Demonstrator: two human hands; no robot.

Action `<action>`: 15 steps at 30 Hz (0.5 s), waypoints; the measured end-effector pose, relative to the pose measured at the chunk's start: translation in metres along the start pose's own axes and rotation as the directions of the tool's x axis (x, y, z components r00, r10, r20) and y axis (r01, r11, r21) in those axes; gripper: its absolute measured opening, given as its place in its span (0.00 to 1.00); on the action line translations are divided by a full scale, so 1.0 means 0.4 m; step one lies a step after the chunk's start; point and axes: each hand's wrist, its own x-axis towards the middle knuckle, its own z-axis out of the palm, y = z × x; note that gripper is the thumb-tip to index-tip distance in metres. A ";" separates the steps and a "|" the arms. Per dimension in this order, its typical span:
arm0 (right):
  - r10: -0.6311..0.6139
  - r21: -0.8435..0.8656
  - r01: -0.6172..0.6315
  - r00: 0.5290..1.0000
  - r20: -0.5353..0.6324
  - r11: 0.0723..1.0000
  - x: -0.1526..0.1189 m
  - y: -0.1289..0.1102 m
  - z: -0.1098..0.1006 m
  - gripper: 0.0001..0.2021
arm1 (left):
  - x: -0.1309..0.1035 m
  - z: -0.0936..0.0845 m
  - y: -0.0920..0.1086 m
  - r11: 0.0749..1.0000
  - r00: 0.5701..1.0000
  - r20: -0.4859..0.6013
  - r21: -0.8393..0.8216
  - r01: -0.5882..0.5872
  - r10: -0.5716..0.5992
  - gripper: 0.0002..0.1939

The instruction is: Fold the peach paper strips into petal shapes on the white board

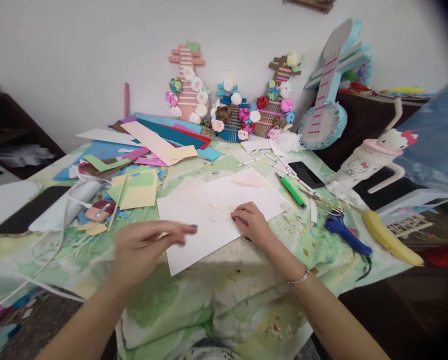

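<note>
A white sheet of paper [193,250] lies at a slant on the table in front of me. My right hand [251,224] is over its middle, fingers curled and pressed together at the edge of a small pale pink paper piece [219,212]. Above the sheet's left part hovers my left hand [148,247], slightly blurred, with index finger and thumb stretched out and nothing visible between them. More pale pink paper [251,179] rests on the far corner of the sheet, and another faint pinkish piece [186,192] is at its left edge.
Paper strips and scraps [154,142] pile up at the left rear. Decorated paper instruments [189,85] stand against the wall. To the right are a green marker [292,191], scissors [323,202], a blue glue gun [347,235], a banana [392,237] and a tumbler [366,162]. A white cable [64,220] loops at left.
</note>
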 end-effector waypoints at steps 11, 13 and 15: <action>0.112 0.067 -0.115 0.992 0.053 0.991 0.015 0.000 -0.012 0.06 | 0.088 0.170 -0.174 0.816 0.840 0.492 0.374 -0.440 0.227 0.10; 0.129 0.058 -0.134 0.988 0.084 0.989 0.017 -0.003 -0.016 0.06 | 0.097 0.163 -0.167 0.775 0.816 0.516 0.392 -0.496 0.261 0.11; 0.156 0.052 -0.162 0.981 0.116 0.985 0.022 -0.005 -0.019 0.09 | 0.103 0.158 -0.161 0.742 0.796 0.542 0.411 -0.529 0.268 0.12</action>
